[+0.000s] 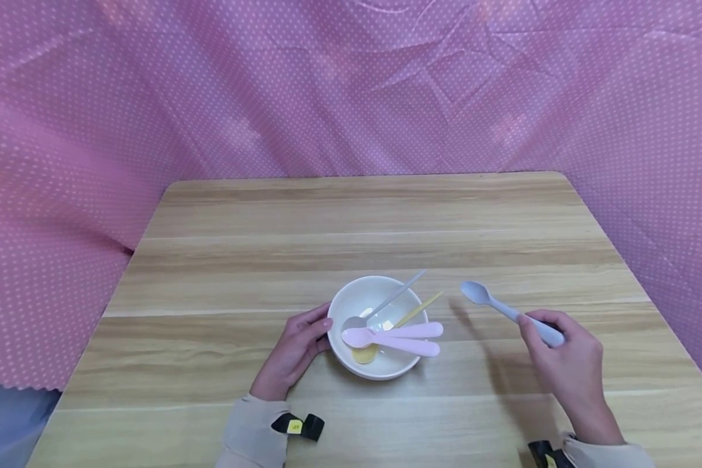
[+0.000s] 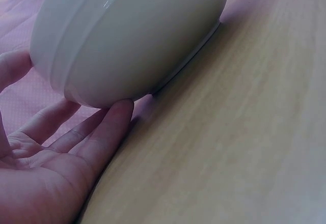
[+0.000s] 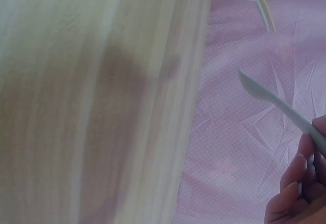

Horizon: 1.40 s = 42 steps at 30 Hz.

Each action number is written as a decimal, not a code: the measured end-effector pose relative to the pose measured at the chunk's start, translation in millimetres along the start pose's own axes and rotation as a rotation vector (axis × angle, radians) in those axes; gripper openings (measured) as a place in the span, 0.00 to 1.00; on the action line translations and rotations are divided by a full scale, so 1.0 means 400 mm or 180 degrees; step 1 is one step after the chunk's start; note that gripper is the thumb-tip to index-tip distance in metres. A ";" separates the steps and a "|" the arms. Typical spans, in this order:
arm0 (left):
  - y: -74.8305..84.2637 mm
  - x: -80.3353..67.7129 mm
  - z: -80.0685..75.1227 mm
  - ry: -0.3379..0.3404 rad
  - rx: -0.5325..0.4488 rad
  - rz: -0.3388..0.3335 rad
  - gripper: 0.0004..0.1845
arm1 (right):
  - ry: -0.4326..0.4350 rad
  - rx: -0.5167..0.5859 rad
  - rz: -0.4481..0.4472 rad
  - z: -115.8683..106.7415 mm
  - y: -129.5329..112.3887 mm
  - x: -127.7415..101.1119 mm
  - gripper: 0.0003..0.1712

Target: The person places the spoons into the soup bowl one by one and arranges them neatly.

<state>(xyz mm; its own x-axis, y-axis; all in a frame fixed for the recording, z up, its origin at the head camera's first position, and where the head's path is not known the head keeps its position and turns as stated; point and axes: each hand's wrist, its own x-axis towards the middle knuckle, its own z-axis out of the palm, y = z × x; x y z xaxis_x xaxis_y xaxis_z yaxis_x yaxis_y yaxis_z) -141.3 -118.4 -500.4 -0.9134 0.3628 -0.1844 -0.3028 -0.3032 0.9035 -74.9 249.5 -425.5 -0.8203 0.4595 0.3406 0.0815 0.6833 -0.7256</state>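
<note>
A white bowl (image 1: pixel 350 302) sits on the wooden table near its front middle. Two pink spoons (image 1: pixel 411 339), a yellow spoon (image 1: pixel 365 354) and a pale grey-blue spoon (image 1: pixel 395 296) lean in it, handles over the right rim. My left hand (image 1: pixel 294 351) holds the bowl's left side, thumb at the rim; the left wrist view shows its fingers against the bowl's outer wall (image 2: pixel 137 40). To the right, my right hand (image 1: pixel 567 364) grips a light blue spoon (image 1: pixel 503 308) by the handle, above the table, with the spoon's head pointing toward the back left.
The wood-grain table (image 1: pixel 363 214) has rounded back corners. A pink dotted cloth (image 1: pixel 351 91) hangs behind it and along both sides. Black straps with yellow labels sit at both wrists. Blue fabric (image 1: pixel 12 422) shows at the lower left.
</note>
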 end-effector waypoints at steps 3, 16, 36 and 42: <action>0.001 0.001 0.001 -0.0026 -0.0016 -0.0012 0.29 | 0.0031 0.0096 -0.0052 -0.001 -0.005 -0.001 0.06; 0.000 0.000 0.000 0.0007 -0.0009 -0.0027 0.29 | 0.0069 0.0301 -0.0242 0.005 -0.026 -0.002 0.06; 0.001 0.000 0.002 0.0048 -0.0010 -0.0077 0.29 | -0.0014 0.0415 -0.0310 0.007 -0.055 -0.008 0.05; 0.001 0.000 0.001 0.0070 0.0007 -0.0089 0.29 | -0.0094 0.0457 -0.0347 0.020 -0.067 -0.015 0.06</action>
<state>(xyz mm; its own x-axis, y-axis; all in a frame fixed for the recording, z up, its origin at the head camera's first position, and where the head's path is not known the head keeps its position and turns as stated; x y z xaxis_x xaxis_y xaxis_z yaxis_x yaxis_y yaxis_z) -141.2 -118.3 -499.7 -0.9103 0.3518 -0.2180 -0.3278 -0.2913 0.8987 -76.8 224.0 -412.9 -0.8363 0.3688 0.4058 -0.0888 0.6392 -0.7639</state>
